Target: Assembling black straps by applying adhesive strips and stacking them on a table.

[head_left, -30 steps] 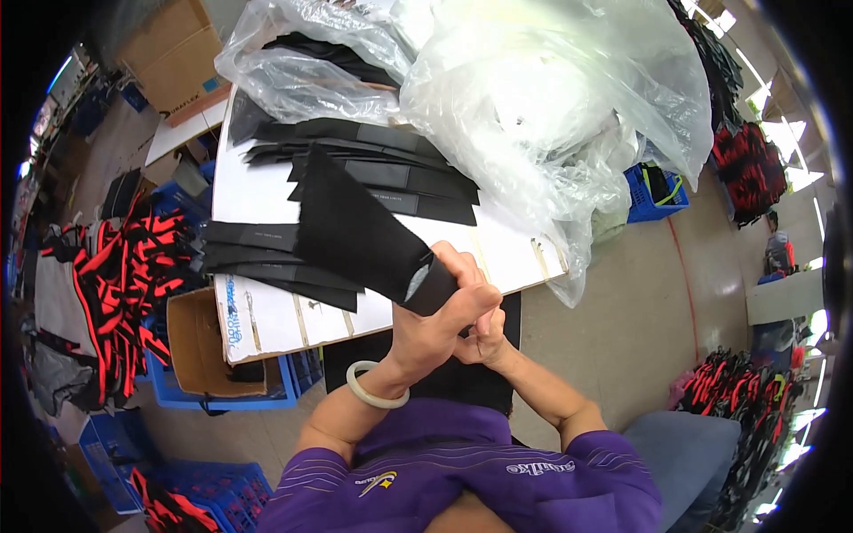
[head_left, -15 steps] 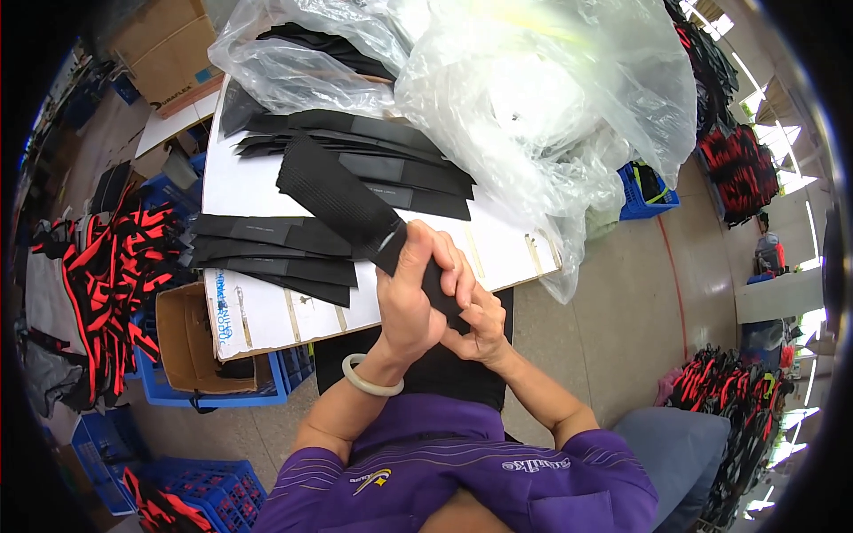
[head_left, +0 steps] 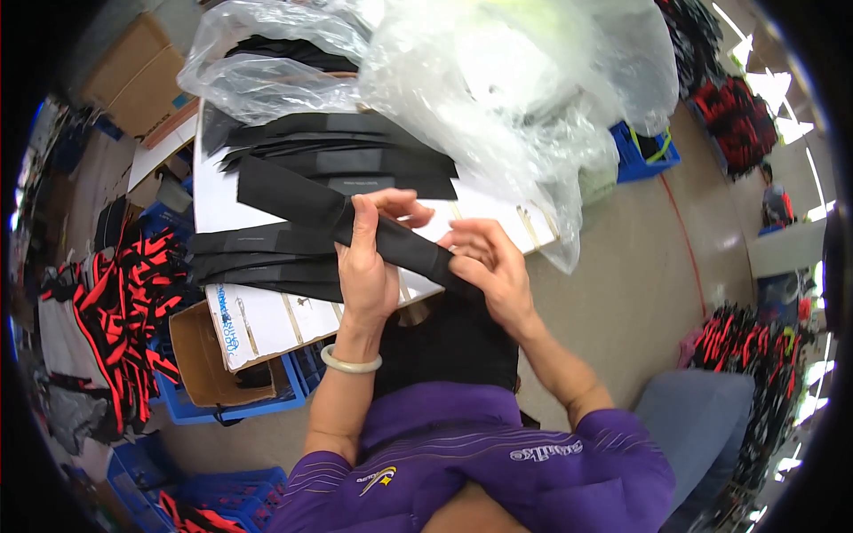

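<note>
A long black fabric strip (head_left: 404, 242) slants across in front of me, from above the piles down to my right hand. My left hand (head_left: 369, 266) is round its middle, thumb on top and fingers behind, some of them stretched out past the far edge. With fingers bent, my right hand (head_left: 498, 271) pinches the strip near its lower right end. Beneath and beyond the left hand, similar black strips lie in two fanned piles: a nearer pile (head_left: 267, 265) and a farther pile (head_left: 342, 160), some with a grey patch.
The white-topped table (head_left: 284, 329) holds the piles. Crumpled clear plastic bags (head_left: 506, 107) cover its far side. At left are an open carton (head_left: 197, 346) in a blue crate, and black-and-red pieces (head_left: 115, 329). Another blue crate (head_left: 635, 158) stands on the floor right of the table.
My hands have moved apart, the right one rightward along the strip. The strip now lies flatter and more stretched out between them, its far end lower and farther left.
</note>
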A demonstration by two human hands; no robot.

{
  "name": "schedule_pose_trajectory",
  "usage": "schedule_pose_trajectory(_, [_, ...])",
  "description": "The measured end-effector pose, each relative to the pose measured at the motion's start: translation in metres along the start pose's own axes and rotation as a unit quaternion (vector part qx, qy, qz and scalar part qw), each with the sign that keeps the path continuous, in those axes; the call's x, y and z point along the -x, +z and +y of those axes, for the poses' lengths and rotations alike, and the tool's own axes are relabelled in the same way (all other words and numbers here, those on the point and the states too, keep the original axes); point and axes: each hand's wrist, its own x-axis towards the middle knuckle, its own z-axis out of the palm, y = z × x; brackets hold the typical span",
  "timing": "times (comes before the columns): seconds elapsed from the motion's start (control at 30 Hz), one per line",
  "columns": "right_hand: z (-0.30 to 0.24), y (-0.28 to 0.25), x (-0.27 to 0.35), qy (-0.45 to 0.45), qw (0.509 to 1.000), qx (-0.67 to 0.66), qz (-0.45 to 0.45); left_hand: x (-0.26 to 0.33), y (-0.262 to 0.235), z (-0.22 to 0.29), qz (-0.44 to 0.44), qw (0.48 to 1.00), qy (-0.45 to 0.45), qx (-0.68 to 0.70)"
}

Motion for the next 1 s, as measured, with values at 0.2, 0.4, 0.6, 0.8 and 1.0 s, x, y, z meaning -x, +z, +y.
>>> schedule_pose_trajectory(0.2, [-0.011,-0.037,-0.047,-0.336,0.868,0.366,-0.004,0.022,-0.011,0.009,-0.003,0.969,-0.038,-0.243])
schedule_pose_trajectory(0.4, [0.038,-0.090,-0.034,-0.394,0.688,0.596,-0.126,0.076,-0.014,-0.028,-0.224,0.766,0.158,-0.582])
schedule_pose_trajectory(0.6, [0.040,-0.119,-0.011,-0.329,0.679,0.650,-0.088,0.076,-0.032,-0.057,-0.240,0.637,0.114,-0.724])
schedule_pose_trajectory(0.8, [0.047,-0.135,0.000,-0.311,0.690,0.649,-0.081,0.071,-0.019,-0.074,-0.196,0.614,0.145,-0.750])
schedule_pose_trajectory(1.0, [0.055,-0.147,0.002,-0.340,0.687,0.640,-0.054,0.073,-0.008,-0.085,-0.197,0.605,0.169,-0.753])
